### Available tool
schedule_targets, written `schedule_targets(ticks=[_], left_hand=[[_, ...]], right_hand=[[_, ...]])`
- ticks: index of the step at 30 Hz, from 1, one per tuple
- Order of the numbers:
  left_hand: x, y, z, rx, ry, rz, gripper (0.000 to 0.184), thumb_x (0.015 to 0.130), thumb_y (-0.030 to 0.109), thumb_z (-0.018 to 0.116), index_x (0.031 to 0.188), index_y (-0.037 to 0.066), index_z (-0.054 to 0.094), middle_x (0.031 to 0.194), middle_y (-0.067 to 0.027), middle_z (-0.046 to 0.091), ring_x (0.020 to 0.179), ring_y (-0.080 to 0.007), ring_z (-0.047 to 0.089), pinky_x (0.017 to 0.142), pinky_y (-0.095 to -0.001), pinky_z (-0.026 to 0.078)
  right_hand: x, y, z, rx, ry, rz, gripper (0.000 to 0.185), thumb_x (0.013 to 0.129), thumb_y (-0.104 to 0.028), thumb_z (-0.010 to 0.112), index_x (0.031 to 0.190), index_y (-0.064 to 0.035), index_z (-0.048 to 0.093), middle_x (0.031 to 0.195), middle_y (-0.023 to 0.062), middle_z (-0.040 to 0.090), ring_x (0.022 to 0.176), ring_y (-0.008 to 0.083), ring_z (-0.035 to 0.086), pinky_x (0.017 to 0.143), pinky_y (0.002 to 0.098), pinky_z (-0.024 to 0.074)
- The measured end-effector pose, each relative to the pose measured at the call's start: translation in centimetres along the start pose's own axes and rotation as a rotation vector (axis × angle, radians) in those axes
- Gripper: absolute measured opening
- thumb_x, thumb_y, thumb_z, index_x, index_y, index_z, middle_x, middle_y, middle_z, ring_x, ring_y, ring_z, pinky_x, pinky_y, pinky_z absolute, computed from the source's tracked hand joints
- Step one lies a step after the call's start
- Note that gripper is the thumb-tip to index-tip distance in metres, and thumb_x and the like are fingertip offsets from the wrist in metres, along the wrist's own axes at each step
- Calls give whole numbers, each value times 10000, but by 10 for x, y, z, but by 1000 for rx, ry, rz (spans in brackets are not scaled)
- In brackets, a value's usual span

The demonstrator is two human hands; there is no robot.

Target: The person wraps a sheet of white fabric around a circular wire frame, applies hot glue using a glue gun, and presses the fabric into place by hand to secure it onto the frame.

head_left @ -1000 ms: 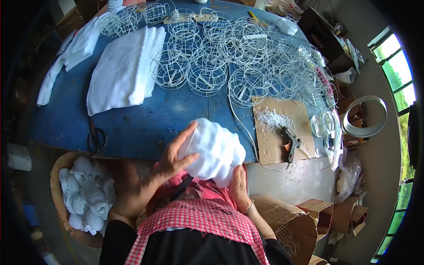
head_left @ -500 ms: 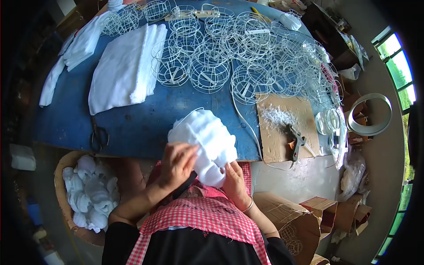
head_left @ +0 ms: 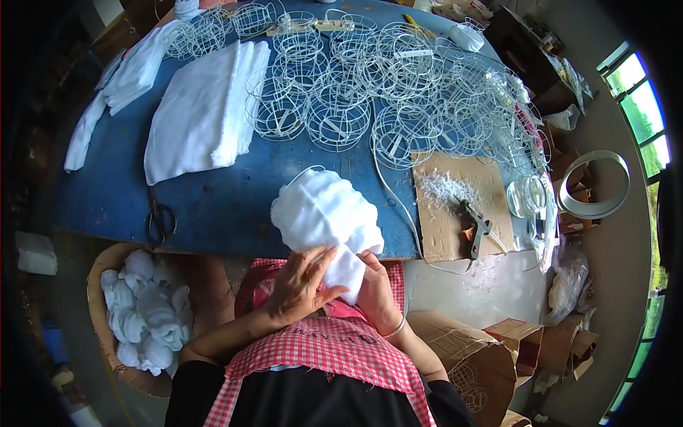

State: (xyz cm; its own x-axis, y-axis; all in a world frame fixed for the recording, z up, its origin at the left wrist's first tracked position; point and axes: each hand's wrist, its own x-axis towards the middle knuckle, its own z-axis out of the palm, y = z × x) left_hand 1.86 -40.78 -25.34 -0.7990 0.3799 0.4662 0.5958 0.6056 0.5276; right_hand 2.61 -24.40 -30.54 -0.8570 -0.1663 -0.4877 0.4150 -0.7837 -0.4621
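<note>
Between my hands, at the table's near edge, is a wire frame wrapped in soft white cloth [head_left: 327,210]. A thin curve of bare wire shows at its upper left. My left hand [head_left: 302,285] has its fingers and thumb closed on the lower left of the cloth. On the lower right side, my right hand [head_left: 377,292] grips the cloth, its fingers bent against it. A flap of the white cloth hangs down between the two hands. Most of the frame inside is hidden by the cloth.
Many bare wire frames [head_left: 338,128] cover the table's far side. A stack of white cloth [head_left: 192,117] and black-handled scissors [head_left: 160,222] lie left. At right, a glue gun [head_left: 475,231] rests on cardboard [head_left: 445,242]. A box of white cloth pieces [head_left: 92,285] stands below left.
My left hand has moved down and right, from the cloth's left side to its lower edge. My right hand has shifted slightly up, and the wrapped frame has turned a little.
</note>
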Motion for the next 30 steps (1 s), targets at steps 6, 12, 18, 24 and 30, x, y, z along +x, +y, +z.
schedule_targets(ticks=[6, 12, 18, 24, 30], left_hand=[[-10, -5, 19, 163, -18, 96, 449, 703, 94, 698, 1123, 34, 551, 1129, -110, 472, 1108, -289, 472, 940, -360, 428], [-3, -11, 14, 201, 64, 65, 328, 700, 12, 659, 1014, 52, 571, 1067, -66, 565, 1021, -238, 524, 857, -344, 436], [-4, -14, 14, 166, 72, 31, 298, 689, -13, 647, 967, 59, 565, 1022, -43, 599, 915, -213, 553, 810, -334, 436], [-2, -15, 14, 92, 63, 7, 292, 688, -8, 646, 961, 45, 558, 974, -55, 609, 863, -229, 564, 798, -343, 449], [1, -8, 10, 36, 35, -17, 372, 665, 92, 703, 993, 44, 535, 988, -78, 575, 893, -257, 545, 795, -356, 447]], right_hand=[[0, -4, -7, -1398, 245, -983, 353, 734, -43, 669, 1058, -50, 529, 947, 100, 593, 819, 220, 587, 706, 286, 466], [18, -10, -5, -1887, 322, -1340, 550, 690, -110, 703, 1173, -76, 444, 1205, 143, 463, 1061, 318, 466, 902, 434, 333], [36, -14, -6, -1862, 381, -1490, 539, 699, -101, 689, 1171, -89, 428, 1187, 141, 465, 1059, 302, 464, 906, 436, 324], [48, -29, -8, -1830, 441, -1595, 416, 684, -64, 636, 1064, -84, 467, 1079, 105, 522, 995, 277, 496, 905, 430, 322], [34, -45, -8, -1813, 227, -1519, 296, 639, -22, 548, 929, -79, 533, 950, 70, 568, 920, 263, 533, 910, 433, 321]])
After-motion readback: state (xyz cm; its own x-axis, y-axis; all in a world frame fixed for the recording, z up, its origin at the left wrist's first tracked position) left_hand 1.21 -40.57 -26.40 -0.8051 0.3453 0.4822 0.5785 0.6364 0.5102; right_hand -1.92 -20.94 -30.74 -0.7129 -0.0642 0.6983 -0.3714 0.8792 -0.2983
